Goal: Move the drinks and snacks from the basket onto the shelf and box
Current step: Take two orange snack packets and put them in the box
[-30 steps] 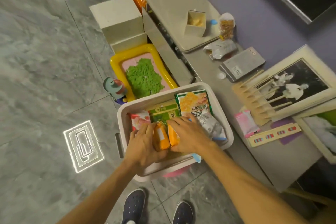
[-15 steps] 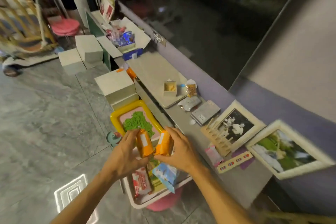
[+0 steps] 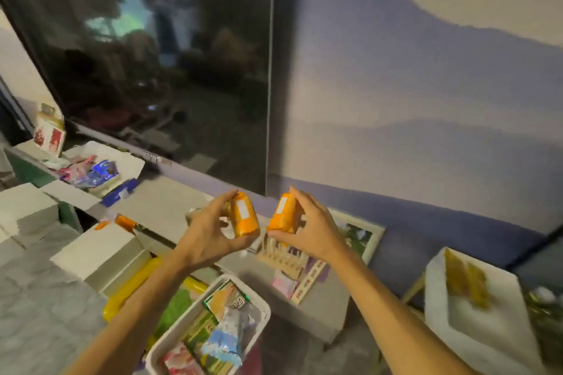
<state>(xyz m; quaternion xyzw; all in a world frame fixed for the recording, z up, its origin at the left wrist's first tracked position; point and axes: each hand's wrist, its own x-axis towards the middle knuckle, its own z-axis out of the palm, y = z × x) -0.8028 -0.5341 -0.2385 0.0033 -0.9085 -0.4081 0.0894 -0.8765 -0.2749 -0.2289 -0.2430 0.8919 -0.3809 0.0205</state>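
Note:
My left hand grips an orange drink carton and my right hand grips a second orange drink carton. Both cartons are held side by side in the air above the long grey shelf. The white basket stands on the floor below my forearms. It holds several snack packs, among them a green pack and a blue-and-white pack. An open white box with snacks inside sits far left on the shelf.
A large dark screen hangs on the wall above the shelf. A wooden rack, framed pictures and a pink packet lie on the shelf. White blocks, a yellow tray and a white foam box stand around.
Both hands lifted the two orange cartons out of the basket and raised them well above it. My view tilted up from the basket to the wall and screen.

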